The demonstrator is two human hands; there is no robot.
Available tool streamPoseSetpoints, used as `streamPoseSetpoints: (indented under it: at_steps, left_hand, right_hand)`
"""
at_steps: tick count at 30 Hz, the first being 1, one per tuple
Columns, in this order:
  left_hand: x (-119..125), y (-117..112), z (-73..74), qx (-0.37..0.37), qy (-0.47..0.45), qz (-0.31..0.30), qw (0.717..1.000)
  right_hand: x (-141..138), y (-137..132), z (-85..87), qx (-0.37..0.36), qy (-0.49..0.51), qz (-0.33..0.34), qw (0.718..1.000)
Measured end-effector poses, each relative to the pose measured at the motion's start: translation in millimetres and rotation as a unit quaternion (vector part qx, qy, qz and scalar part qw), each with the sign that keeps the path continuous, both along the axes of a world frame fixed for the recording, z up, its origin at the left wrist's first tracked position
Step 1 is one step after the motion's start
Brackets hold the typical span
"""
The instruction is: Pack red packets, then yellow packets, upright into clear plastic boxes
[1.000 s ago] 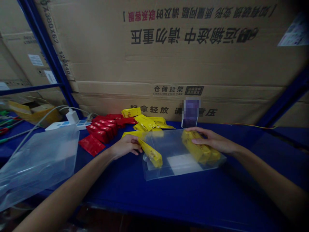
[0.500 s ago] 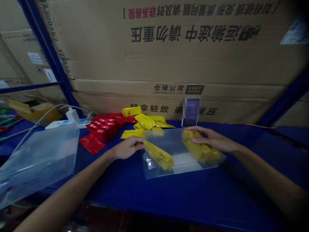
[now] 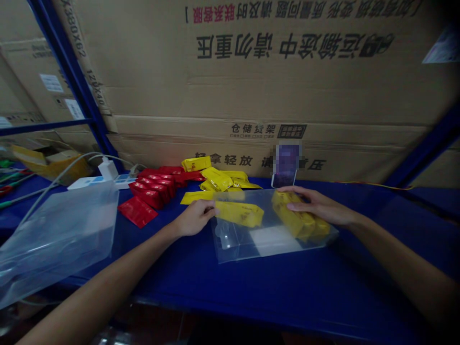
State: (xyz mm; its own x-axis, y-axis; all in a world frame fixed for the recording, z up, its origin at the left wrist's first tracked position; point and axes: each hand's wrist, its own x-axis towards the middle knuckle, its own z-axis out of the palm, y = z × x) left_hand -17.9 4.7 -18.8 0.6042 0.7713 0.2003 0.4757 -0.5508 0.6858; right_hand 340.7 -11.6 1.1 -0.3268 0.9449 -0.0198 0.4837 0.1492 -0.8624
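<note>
A clear plastic box [image 3: 230, 247] lies on the blue tabletop in front of me, its left end toward my left hand. Between the thumb and fingers of my left hand [image 3: 197, 217] is the left end of a yellow packet [image 3: 239, 213], whose body lies within the box's outline. Several yellow packets [image 3: 300, 221] stand side by side at the box's right end. My right hand [image 3: 319, 205] grips the box there, thumb on the near side and fingers along the far top edge, over these packets.
Beyond my left hand lie loose yellow packets [image 3: 219, 179] and a pile of red packets [image 3: 153, 189]. Frosted plastic sheets or bags [image 3: 61, 239] lie at left, before a white power strip [image 3: 89, 184]. A phone [image 3: 286, 165] leans against the large cardboard carton [image 3: 251, 91].
The yellow packet in my left hand has swung from a steep downward slant to nearly level, its right end rising. My right hand stays on the box.
</note>
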Motion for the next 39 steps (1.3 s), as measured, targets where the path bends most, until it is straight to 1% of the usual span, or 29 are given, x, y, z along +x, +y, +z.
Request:
streamPoseSetpoints:
  at_steps: [3,7,11,15,19,20,21,22,24,26,27,29,31,33,35,39]
  left_hand:
    - [1,1,0.1,-0.011,-0.008,-0.006,1.000]
    - [0,2,-3.9,-0.027,-0.011,-0.006,1.000]
    - [-1,3,-7.9,-0.027,0.009,0.028,0.999]
    - [1,4,-10.1,-0.021,0.005,0.043,0.999]
    - [-2,3,-5.7,-0.039,0.011,0.073,0.997]
    - [-5,2,-2.9,-0.026,0.027,0.087,0.996]
    - [-9,2,0.4,0.005,0.048,0.105,0.993]
    - [-13,2,3.9,0.052,0.070,0.125,0.988]
    - [-24,4,9.4,0.171,0.110,0.159,0.966]
    - [-33,9,10.7,0.258,0.145,0.155,0.943]
    - [-37,12,9.4,0.278,0.166,0.143,0.935]
    - [-43,18,3.9,0.275,0.217,0.115,0.930]
    - [-46,23,-2.2,0.241,0.256,0.097,0.931]
    - [-48,26,-4.5,0.214,0.271,0.087,0.935]
    - [-52,26,-0.6,0.210,0.273,0.091,0.935]
    - [-64,23,19.7,0.213,0.255,0.125,0.935]
  right_hand:
    - [0,0,-0.8,0.005,0.001,-0.002,1.000]
    - [0,1,-1.6,0.002,0.001,-0.001,1.000]
    - [0,2,-2.3,0.000,-0.002,-0.005,1.000]
    - [2,3,-3.5,-0.004,0.006,0.000,1.000]
    - [2,2,-2.7,-0.004,-0.001,0.008,1.000]
    - [2,2,-2.2,-0.002,-0.005,0.010,1.000]
    - [2,2,-1.7,0.000,-0.008,0.010,1.000]
    - [2,2,-1.2,0.001,-0.010,0.011,1.000]
    - [2,1,-0.6,0.001,-0.012,0.012,1.000]
    - [2,1,-0.6,-0.003,-0.007,0.012,1.000]
    - [2,2,-0.9,-0.006,-0.004,0.012,1.000]
    - [3,2,-1.9,-0.012,0.003,0.010,1.000]
    - [4,2,-2.9,-0.013,0.001,0.009,1.000]
    - [5,2,-3.6,-0.014,-0.004,0.008,1.000]
    - [5,2,-3.7,-0.017,-0.006,0.008,1.000]
    - [4,2,-2.6,-0.015,-0.009,0.007,1.000]
